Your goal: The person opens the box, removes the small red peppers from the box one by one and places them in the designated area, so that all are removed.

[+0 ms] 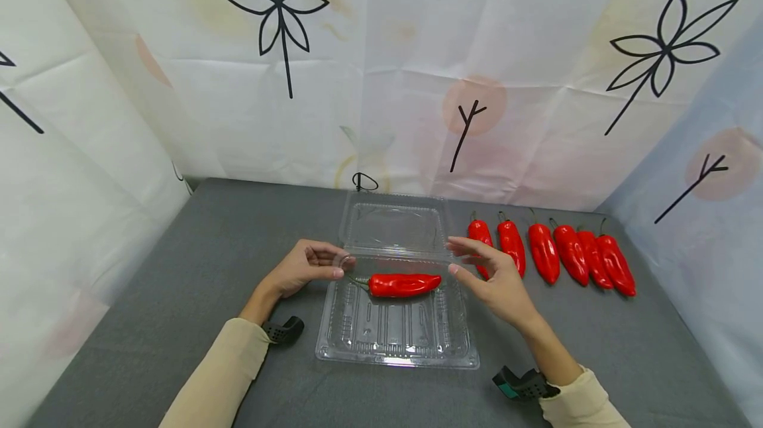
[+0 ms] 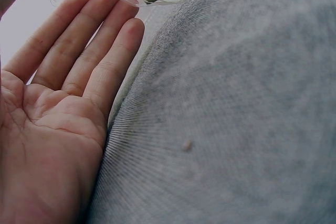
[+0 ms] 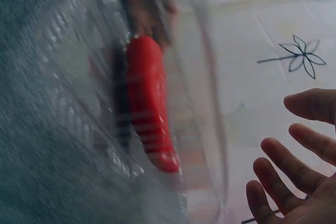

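A clear plastic clamshell container (image 1: pixel 396 360) lies on the grey table with its lid (image 1: pixel 396 246) folded back toward the curtain. One red pepper (image 1: pixel 405 285) rests crosswise inside, green stem pointing left. My left hand (image 1: pixel 301 269) is at the container's left edge by the stem; in the left wrist view its extended fingertips (image 2: pixel 128 9) meet the clear plastic. On the opposite side, my right hand (image 1: pixel 497 289) hovers by the container's right rim, fingers spread and holding nothing. The right wrist view shows the pepper (image 3: pixel 149 103) blurred through the plastic wall.
Several red peppers (image 1: pixel 544 252) lie in a row on the right of the table, the leftmost partly behind my right hand. A patterned white curtain (image 1: pixel 405 116) encloses the back and sides. A dark band (image 1: pixel 285 330) sits at each wrist.
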A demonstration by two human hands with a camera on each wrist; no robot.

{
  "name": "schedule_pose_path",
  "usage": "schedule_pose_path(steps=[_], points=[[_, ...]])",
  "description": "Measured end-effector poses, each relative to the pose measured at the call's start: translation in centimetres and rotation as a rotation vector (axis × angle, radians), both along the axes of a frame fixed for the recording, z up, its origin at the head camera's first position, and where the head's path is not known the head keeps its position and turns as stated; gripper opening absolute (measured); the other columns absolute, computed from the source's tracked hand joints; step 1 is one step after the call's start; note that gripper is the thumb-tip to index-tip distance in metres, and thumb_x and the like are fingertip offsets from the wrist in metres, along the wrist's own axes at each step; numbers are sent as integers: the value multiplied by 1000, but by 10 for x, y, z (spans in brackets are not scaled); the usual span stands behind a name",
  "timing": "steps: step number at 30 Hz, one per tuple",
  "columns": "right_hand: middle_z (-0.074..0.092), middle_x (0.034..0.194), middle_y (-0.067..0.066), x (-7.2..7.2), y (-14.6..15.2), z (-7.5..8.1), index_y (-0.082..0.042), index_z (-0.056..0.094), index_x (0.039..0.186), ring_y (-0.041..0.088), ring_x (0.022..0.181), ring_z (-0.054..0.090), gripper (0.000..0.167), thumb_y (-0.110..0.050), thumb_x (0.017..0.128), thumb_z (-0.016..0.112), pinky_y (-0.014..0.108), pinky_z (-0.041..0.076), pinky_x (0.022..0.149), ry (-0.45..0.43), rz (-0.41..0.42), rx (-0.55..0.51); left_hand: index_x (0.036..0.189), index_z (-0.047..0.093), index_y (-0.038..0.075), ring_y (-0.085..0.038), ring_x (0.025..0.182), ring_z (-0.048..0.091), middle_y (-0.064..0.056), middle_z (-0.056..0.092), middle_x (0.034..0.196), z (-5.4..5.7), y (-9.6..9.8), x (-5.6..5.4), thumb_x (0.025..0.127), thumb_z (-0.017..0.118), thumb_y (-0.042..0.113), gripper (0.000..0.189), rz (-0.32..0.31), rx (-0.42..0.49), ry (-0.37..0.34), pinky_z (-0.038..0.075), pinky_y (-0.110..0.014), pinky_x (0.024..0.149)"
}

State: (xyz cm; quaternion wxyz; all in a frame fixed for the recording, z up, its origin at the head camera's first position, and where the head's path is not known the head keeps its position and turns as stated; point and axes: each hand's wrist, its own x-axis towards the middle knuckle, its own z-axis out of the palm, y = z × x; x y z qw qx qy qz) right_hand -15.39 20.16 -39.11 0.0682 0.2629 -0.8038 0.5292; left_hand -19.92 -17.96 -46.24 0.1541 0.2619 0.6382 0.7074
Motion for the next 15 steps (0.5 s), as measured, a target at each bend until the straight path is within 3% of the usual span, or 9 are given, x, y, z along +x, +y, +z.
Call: schedule_pose_path(steps=[4,9,15], points=[[65,132,16,4,-11,-7,-2,60,137,36,117,60,49,0,89,73,35,50,99,-12,66,19,121,62,-18,-26,110,71,-29,68,119,0,0,0,86,78,0,42,8,-7,-4,57,-36,92],[64,133,12,9,-21,-12,-7,61,138,36,118,59,51,-4,89,76,48,50,100,-29,117,40,121,61,-18,-27,110,71,-30,67,119,0,1,-1,87,78,1,43,2,-3,0,57,-36,92],[64,132,16,11,-29,-16,-5,61,137,35,117,60,54,-5,87,80,48,51,99,-5,146,59,121,61,-19,-27,109,71,-30,68,119,-1,0,-1,87,78,1,43,-1,4,2,57,-36,91]])
